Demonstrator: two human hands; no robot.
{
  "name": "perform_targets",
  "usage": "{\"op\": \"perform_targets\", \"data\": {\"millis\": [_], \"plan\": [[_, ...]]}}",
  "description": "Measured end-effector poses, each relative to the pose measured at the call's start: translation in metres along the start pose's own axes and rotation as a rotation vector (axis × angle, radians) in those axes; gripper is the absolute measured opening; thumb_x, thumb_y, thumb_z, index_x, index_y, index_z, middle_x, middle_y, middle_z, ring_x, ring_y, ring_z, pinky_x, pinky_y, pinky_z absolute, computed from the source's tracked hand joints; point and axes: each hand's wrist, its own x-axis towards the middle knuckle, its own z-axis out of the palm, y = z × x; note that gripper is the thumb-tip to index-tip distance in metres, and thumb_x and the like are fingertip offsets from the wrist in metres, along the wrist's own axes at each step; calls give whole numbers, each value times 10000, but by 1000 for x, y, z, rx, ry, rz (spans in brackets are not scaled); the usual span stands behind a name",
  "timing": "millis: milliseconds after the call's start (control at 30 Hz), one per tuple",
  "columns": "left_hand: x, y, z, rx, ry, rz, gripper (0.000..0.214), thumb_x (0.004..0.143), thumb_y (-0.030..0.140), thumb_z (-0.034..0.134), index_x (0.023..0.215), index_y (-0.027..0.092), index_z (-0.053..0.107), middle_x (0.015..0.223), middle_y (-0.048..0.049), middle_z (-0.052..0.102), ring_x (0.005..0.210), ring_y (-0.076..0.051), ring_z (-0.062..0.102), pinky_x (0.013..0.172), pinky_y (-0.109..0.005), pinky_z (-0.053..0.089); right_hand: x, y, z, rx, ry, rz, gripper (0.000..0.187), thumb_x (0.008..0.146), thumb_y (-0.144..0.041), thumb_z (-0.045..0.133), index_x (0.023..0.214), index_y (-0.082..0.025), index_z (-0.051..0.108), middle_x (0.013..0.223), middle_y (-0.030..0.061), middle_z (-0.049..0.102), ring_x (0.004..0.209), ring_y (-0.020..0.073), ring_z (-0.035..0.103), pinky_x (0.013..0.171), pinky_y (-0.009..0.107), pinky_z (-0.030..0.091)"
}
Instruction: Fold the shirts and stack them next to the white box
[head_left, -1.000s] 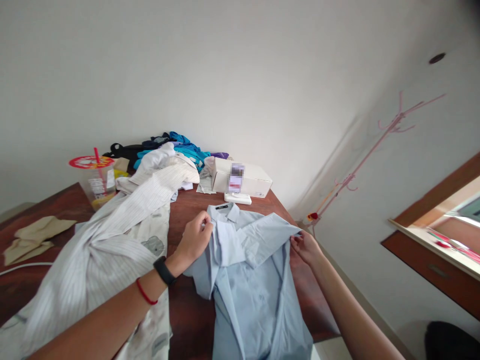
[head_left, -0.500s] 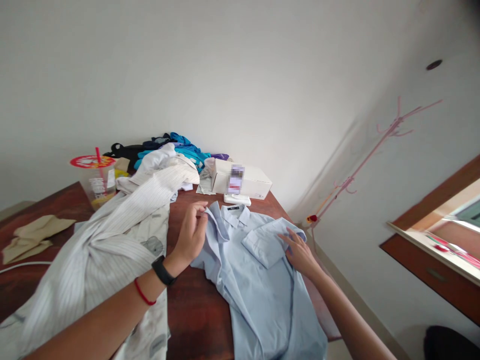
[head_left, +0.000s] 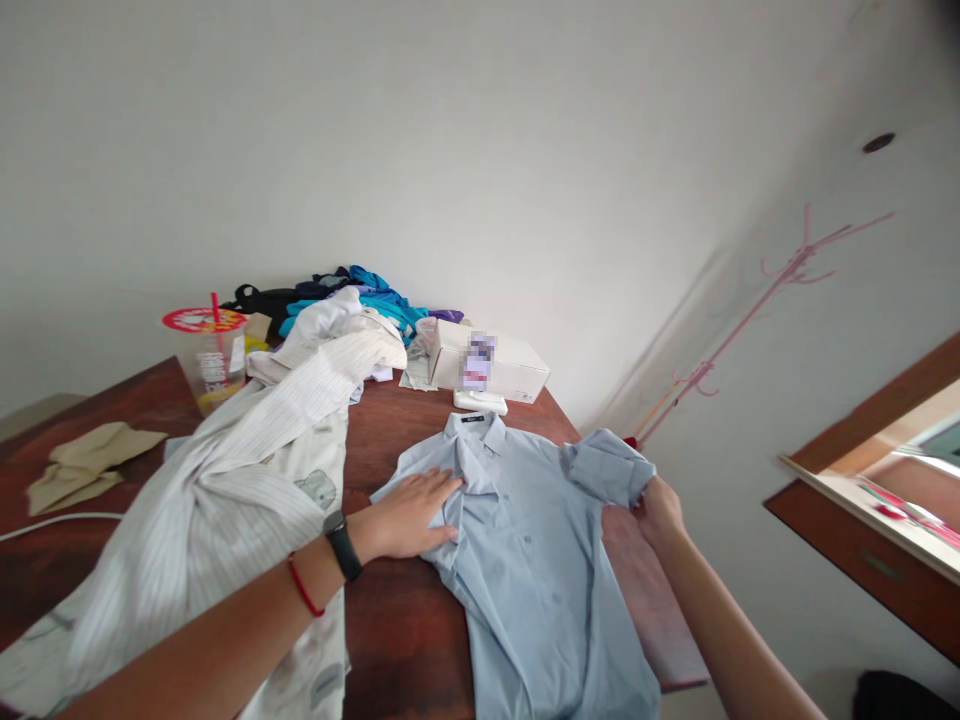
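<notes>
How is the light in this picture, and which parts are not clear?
All in the head view: soft light, with gentle shading in the folds of the blue shirt; a faint shadow on the wall, left of the pink coat rack; pale sheen on the table right of the shirt; a pixelated patch above the white stand hides detail.

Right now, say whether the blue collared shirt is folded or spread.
Mostly spread: the shirt lies face up on the table, right hand holding one sleeve outward.
</notes>
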Motion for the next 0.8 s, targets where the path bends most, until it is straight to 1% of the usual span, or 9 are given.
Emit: {"op": "perform_targets", "data": {"millis": [100,233,367,433,533,600,667,733,800], "plan": [[1,-2,0,29,-12,-5,691,905,455,611,1509,180,420,1586,-197,376,1484,-362,312,1203,-530,268,0,-1,-8,5,10,105,274,590,-303,678,837,-187,656,667,-34,622,569,138,557,487,246,478],[1,-3,2,30,13,-2,680,887,453,639,1487,188,461,1568,-196,407,1462,-377,352,1190,-536,298,-12,1,-13,-99,-157,70,305,629,-367,689,863,-172,696,782,12,694,701,167,634,574,247,543],[2,-2,0,49,16,12,685,883,446,655,1482,174,466,1557,-211,416,1448,-392,373,1174,-561,328,-32,-8,-13,-216,-307,-15,372,689,-483,700,869,-159,720,815,43,737,800,222,691,663,276,571],[2,-1,-1,77,-13,13,703,891,459,645,1495,161,444,1567,-219,394,1455,-394,358,1176,-570,323,-45,-18,-12,-235,-434,-77,474,732,-561,699,981,-160,743,972,81,763,950,263,703,755,304,577],[2,1,-3,110,-39,3,720,903,466,631,1511,145,416,1580,-226,367,1467,-387,338,1191,-563,307,-58,-29,-13,-212,-598,-202,541,767,-583,721,1134,-185,730,1265,122,695,1160,298,644,895,344,552],[2,1,-3,113,-34,2,718,902,465,635,1512,156,416,1582,-213,373,1467,-382,339,1195,-552,309,-58,-29,-16,-235,-534,-263,521,755,-571,743,1103,-185,738,1240,127,704,1133,297,652,885,346,554],[2,1,-3,111,-27,4,710,898,468,639,1509,178,423,1580,-191,388,1465,-378,346,1197,-542,316,-49,-22,-20,-294,-350,-259,511,726,-574,751,1037,-169,742,1092,116,745,1031,284,680,813,330,567],[1,1,-3,110,-27,4,708,897,477,638,1508,190,426,1580,-181,395,1463,-376,350,1197,-539,319,-36,-13,-25,-337,-170,-185,520,692,-562,757,1030,-168,729,1012,97,748,972,272,688,728,306,568],[2,0,-2,109,-29,0,711,901,482,630,1512,183,422,1582,-187,387,1465,-376,347,1198,-541,316,-23,-3,-29,-320,-99,-51,528,667,-513,781,1074,-188,697,1033,87,742,962,264,699,667,288,565]]}}
